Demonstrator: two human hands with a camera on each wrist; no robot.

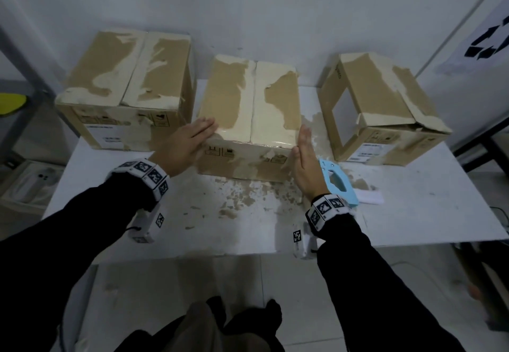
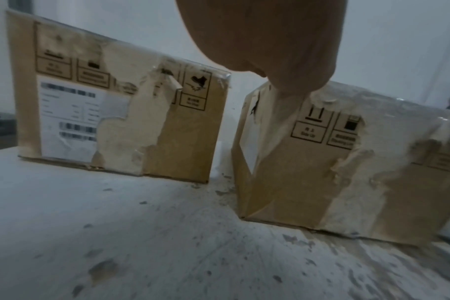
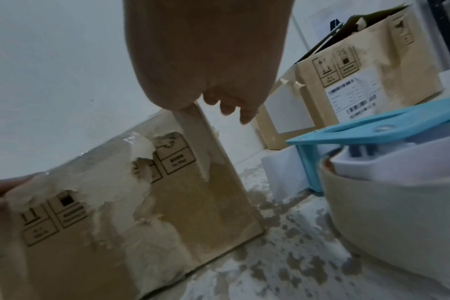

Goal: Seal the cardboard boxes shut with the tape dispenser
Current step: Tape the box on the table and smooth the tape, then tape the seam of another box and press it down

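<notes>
The middle box [image 1: 249, 120] is being flanked by both hands on the white table [image 1: 413, 214], its top flaps lying shut and a glossy strip of tape being seen across its near top edge. The left hand [image 1: 183, 145] is being laid flat, fingers straight, over the box's near left corner; in the left wrist view only the heel of the palm and the thumb are shown, the fingers being hidden beyond the box's edge. The right hand [image 1: 305, 164] is being held edge-on with straight fingers against the box's right side, nothing being gripped; whether the fingers are actually being pressed to the cardboard cannot be told, since the right wrist view shows their tips standing slightly off the corner. The dispenser [image 1: 337, 182], blue and loaded with a pale tape roll, is lying on the table just right of the right hand, partly hidden behind that wrist. The left box [image 1: 129, 87] is shown closed, its label being blurred past reading. The right box [image 1: 385, 112] is standing with a flap raised and a rectangular hole cut in its left side; its inside cannot be made out. Torn brown scraps [image 1: 242, 197] are scattered in front of the middle box.
</notes>
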